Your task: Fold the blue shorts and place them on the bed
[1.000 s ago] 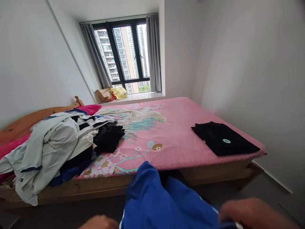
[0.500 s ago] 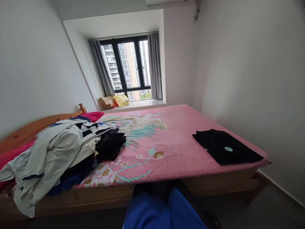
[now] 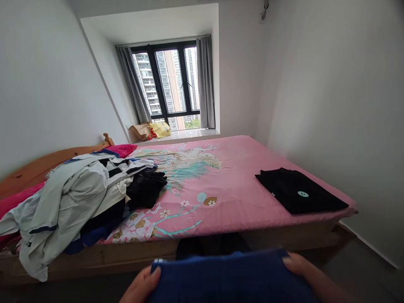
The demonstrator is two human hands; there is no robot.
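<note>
Low in front of me, a pair of blue pants is stretched out sideways at its upper edge, which looks like the waistband. My left hand grips the left end, thumb on top. At the opposite end my right hand pinches the corner, with its fingers hidden behind the cloth. The lower part of the pants falls outside the view. Beyond them, a folded black garment with a round pale green print lies flat near the bed's right end.
A bed with a pink floral sheet stands before me. On its left, a heap of clothes includes a pale grey jacket whose sleeve hangs over the edge. Behind are a wooden headboard, a window and bags on the sill.
Both hands have come into view at the bottom, holding the blue pants up and spread wide. Earlier only two blue legs showed there. The camera has tilted slightly down.
</note>
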